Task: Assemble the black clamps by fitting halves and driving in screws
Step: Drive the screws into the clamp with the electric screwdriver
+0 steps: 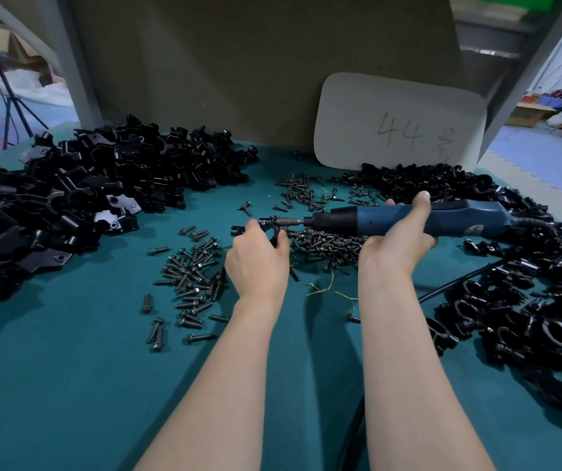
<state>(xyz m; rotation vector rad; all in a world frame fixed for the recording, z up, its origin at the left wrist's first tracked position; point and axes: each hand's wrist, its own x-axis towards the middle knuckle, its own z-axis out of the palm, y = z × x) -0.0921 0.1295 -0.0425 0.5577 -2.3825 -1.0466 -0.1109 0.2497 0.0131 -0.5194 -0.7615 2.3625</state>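
A person's two bare forearms reached over a teal table cover (69,385) toward a white card (398,124) marked "44", which stood propped at the far edge. In front of the card and a little to its left, the left hand (257,263) held a small black clamp (269,226) just above the cloth, with fingers and thumb curled tight round it. Directly in front of the card, the right hand (397,239) gripped a blue electric screwdriver (459,219), fingers wrapped over its body and thumb underneath. The tool lay level, and its bit pointed left and met the clamp's upper edge. Dark loose screws (191,280) were scattered on the cloth in front of the card and to its left, beneath and around both hands. A large heap of black clamp halves (86,188) lay far to the card's left. Another heap of black ring-shaped clamp parts (527,317) ran from the card's foot along its right side toward the person. A black cable (351,430) trailed between the forearms.
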